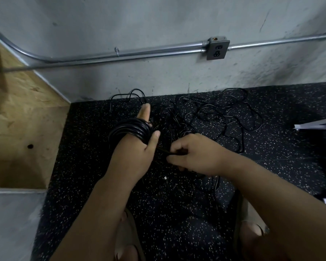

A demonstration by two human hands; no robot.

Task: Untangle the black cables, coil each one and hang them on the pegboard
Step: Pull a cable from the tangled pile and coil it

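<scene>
A coil of black cable (132,129) is wrapped in several turns around my left hand (139,147), whose fingers point straight up toward the wall with the thumb out to the right. My right hand (194,153) sits just right of it, fingers curled, pinching the free run of that black cable (164,151) between the two hands. More black cables (211,117) lie in a loose tangle on the speckled floor beyond and to the right of my hands. No pegboard is in view.
A grey concrete wall with a metal conduit (139,53), a small hook (117,50) and an outlet box (217,48) stands ahead. A plywood box (23,119) is at the left. My sandalled feet (128,238) are below. A pale object (316,126) juts in at the right.
</scene>
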